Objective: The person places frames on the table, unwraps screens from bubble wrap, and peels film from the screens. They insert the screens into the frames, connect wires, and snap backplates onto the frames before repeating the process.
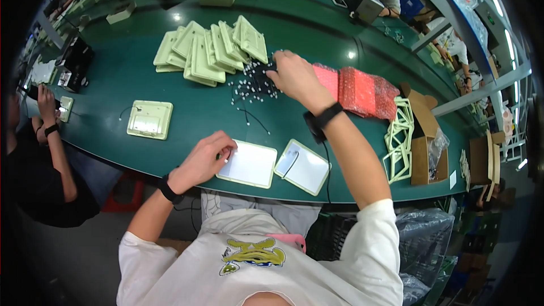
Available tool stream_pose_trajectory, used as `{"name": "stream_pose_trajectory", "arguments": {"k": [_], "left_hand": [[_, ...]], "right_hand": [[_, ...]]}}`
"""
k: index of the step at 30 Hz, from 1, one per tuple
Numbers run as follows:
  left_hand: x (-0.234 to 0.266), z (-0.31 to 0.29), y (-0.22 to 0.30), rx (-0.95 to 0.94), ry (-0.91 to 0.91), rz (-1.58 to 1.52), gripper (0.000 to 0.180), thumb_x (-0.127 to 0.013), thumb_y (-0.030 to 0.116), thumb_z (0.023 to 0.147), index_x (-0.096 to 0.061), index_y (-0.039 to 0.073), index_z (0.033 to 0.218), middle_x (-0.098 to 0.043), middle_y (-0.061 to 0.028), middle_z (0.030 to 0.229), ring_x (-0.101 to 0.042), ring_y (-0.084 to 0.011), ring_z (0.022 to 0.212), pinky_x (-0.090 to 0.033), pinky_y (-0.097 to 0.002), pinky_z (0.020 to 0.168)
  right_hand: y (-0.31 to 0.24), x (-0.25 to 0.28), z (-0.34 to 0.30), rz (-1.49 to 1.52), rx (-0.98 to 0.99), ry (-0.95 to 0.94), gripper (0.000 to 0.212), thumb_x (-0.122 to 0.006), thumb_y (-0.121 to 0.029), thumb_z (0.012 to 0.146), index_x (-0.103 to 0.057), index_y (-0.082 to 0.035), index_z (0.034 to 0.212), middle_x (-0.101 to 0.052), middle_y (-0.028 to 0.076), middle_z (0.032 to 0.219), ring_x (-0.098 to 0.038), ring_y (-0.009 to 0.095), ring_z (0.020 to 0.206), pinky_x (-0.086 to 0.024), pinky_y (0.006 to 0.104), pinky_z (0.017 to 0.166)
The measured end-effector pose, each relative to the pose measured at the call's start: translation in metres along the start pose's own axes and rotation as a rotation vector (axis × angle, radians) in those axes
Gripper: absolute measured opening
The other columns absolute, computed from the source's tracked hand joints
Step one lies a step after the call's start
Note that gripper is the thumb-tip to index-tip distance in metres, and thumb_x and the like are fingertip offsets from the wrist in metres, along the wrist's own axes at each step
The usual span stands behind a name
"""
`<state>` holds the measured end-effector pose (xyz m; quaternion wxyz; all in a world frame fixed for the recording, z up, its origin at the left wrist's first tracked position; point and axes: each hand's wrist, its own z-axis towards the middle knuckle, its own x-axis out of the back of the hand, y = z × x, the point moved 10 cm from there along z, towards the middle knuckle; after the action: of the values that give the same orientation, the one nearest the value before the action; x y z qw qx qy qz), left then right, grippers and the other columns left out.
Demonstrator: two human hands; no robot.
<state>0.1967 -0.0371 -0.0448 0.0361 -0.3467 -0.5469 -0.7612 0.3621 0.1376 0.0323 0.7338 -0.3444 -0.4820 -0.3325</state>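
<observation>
Two rectangular panels with white faces and pale green rims lie before me, the left panel [249, 164] and the tilted right panel [306, 169]. A thin black cable [291, 164] rests on the right one. At the left panel's upper left corner, my left hand [204, 157] pinches a short black cable [226, 158] with a white end. Farther off, my right hand [297, 78] reaches into a heap of black cables with white connectors [255, 84]. Its fingers are curled down there, and what they grip is hidden.
Pale green housings [207, 51] are stacked behind the heap. One housing [149, 119] lies at left. Right are red bubble-wrapped packs [362, 93], green frames [400, 136] and a cardboard box [420, 158]. A co-worker's hand [46, 102] works far left; other people sit across the line.
</observation>
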Motion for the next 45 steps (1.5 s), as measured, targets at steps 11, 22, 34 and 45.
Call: {"name": "stream_pose_trajectory", "arguments": {"k": [11, 22, 34, 45], "left_hand": [[0.007, -0.007, -0.005, 0.099, 0.065, -0.141, 0.013, -0.066, -0.002, 0.100, -0.071, -0.003, 0.111, -0.070, -0.0158, 0.104, -0.072, -0.0305, 0.089, -0.058, -0.0360, 0.081], [-0.003, -0.008, -0.025, 0.256, 0.060, -0.418, 0.019, -0.068, 0.014, 0.107, -0.074, -0.002, 0.115, -0.079, -0.0099, 0.102, -0.073, -0.0156, 0.082, -0.059, -0.0310, 0.077], [-0.018, -0.007, -0.047, 0.447, 0.211, -0.745, 0.019, -0.061, 0.009, 0.109, -0.075, -0.002, 0.117, -0.079, -0.0063, 0.099, -0.070, -0.0103, 0.078, -0.059, -0.0282, 0.075], [-0.006, -0.008, -0.039, 0.373, 0.182, -0.628, 0.029, -0.061, -0.005, 0.102, -0.072, -0.004, 0.129, -0.079, -0.0095, 0.123, -0.069, -0.0124, 0.115, -0.054, -0.0299, 0.098]], "right_hand": [[0.016, -0.033, 0.057, -0.198, 0.011, 0.305, 0.016, -0.072, -0.015, 0.089, -0.068, 0.000, 0.089, -0.072, 0.019, 0.081, -0.072, 0.039, 0.086, -0.062, 0.0519, 0.077], [0.058, 0.077, -0.043, 0.273, -0.273, 0.571, 0.020, -0.076, -0.017, 0.100, -0.071, 0.003, 0.097, -0.075, 0.015, 0.077, -0.075, 0.022, 0.068, -0.058, 0.0375, 0.062], [-0.118, 0.062, -0.176, -0.033, 0.449, 0.407, 0.021, -0.076, 0.005, 0.073, -0.059, -0.001, 0.083, -0.080, 0.017, 0.112, -0.073, 0.028, 0.082, -0.060, 0.0353, 0.065], [-0.129, 0.056, -0.193, -0.080, 0.612, 0.398, 0.018, -0.072, 0.002, 0.074, -0.055, -0.003, 0.076, -0.077, 0.021, 0.123, -0.071, 0.024, 0.085, -0.059, 0.0319, 0.066]]}}
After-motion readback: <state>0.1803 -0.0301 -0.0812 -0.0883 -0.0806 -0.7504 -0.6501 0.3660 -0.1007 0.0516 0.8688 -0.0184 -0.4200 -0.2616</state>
